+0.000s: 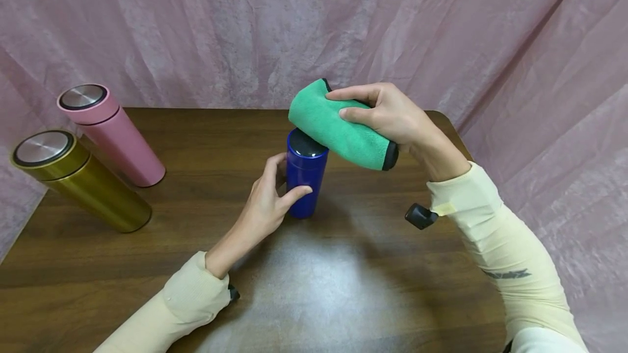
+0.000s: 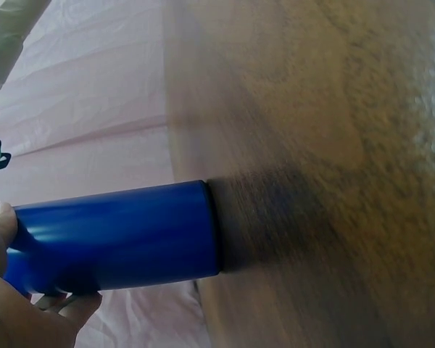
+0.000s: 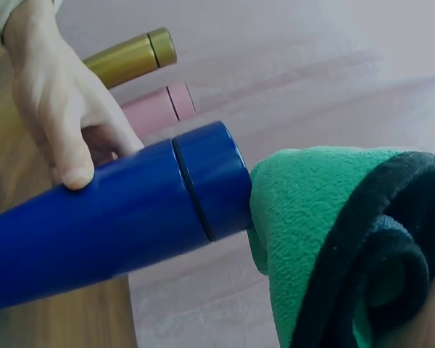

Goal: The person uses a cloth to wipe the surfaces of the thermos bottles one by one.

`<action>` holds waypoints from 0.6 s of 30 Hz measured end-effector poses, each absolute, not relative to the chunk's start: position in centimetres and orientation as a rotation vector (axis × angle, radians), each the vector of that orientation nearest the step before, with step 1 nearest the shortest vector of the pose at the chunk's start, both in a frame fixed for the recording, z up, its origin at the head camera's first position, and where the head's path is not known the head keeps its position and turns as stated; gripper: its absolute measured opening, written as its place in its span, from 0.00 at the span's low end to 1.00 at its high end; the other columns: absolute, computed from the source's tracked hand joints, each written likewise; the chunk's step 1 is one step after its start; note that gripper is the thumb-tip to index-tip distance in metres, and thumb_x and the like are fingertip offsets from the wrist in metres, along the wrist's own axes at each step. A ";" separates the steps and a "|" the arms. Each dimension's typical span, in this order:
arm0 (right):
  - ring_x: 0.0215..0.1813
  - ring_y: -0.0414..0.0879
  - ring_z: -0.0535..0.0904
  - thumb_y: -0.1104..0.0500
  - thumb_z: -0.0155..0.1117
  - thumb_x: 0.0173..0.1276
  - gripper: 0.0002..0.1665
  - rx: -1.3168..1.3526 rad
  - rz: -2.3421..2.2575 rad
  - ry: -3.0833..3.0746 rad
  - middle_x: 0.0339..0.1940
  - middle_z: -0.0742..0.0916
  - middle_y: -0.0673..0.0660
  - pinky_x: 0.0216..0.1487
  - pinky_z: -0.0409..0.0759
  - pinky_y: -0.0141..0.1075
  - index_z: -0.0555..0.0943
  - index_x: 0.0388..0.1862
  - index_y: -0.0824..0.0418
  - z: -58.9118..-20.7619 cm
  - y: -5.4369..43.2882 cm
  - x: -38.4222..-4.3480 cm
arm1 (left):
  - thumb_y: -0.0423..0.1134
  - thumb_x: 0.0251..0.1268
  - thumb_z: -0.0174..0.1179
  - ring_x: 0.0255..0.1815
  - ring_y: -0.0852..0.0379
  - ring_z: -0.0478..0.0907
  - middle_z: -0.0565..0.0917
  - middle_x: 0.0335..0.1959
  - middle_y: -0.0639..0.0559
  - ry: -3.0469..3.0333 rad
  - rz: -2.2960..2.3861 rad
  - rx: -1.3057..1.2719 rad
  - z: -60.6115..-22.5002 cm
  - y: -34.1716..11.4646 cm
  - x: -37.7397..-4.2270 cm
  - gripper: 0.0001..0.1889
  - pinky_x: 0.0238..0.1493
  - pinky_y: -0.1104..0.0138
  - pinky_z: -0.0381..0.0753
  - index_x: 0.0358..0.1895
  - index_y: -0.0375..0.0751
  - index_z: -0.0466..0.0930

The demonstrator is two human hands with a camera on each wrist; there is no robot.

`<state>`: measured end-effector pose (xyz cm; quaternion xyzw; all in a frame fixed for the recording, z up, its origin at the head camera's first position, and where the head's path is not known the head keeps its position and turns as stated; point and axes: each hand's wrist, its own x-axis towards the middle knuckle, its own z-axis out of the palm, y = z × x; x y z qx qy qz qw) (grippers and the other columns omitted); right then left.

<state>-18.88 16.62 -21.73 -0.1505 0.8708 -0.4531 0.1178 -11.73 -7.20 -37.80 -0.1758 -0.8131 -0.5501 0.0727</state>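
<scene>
A blue thermos bottle [image 1: 306, 178] with a dark glossy lid top stands upright on the wooden table. My left hand [image 1: 270, 195] grips its body from the left, thumb across the front and fingers behind. Above and to the right, my right hand [image 1: 387, 110] holds a folded green cloth [image 1: 338, 127] with black edging. The cloth's lower left side overlaps the lid's rim in the head view. Up close in the right wrist view, the green cloth [image 3: 297, 210] lies against the end of the blue bottle's lid [image 3: 214, 177].
To the left stand a pink thermos [image 1: 118, 140] and a gold thermos [image 1: 88, 184], both with silver-topped lids. Pink curtains [image 1: 235, 31] hang behind the table [image 1: 211, 140] and along its right side. A small black device [image 1: 421, 216] is on the right sleeve.
</scene>
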 end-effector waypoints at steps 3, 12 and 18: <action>0.54 0.44 0.80 0.55 0.66 0.76 0.23 -0.436 -1.354 2.561 0.68 0.81 0.50 0.46 0.82 0.35 0.82 0.68 0.48 -22.0 17.0 -19.0 | 0.40 0.67 0.72 0.64 0.44 0.77 0.80 0.62 0.37 -2.444 -1.653 -0.520 -37.8 -7.2 -11.7 0.36 0.64 0.48 0.76 0.72 0.36 0.61; 0.51 0.49 0.80 0.57 0.66 0.76 0.22 -0.384 -1.570 2.582 0.63 0.84 0.53 0.45 0.81 0.35 0.83 0.67 0.49 -23.0 18.0 -18.5 | 0.39 0.65 0.73 0.64 0.44 0.77 0.80 0.61 0.36 -2.440 -1.638 -0.499 -37.9 -7.2 -11.6 0.37 0.65 0.47 0.75 0.72 0.36 0.62; 0.50 0.50 0.82 0.56 0.70 0.74 0.24 -0.413 -1.639 2.514 0.61 0.85 0.56 0.45 0.83 0.36 0.83 0.67 0.51 -24.5 18.0 -18.0 | 0.39 0.66 0.73 0.64 0.44 0.77 0.80 0.61 0.37 -2.438 -1.647 -0.501 -37.9 -7.1 -11.6 0.37 0.66 0.48 0.75 0.72 0.36 0.62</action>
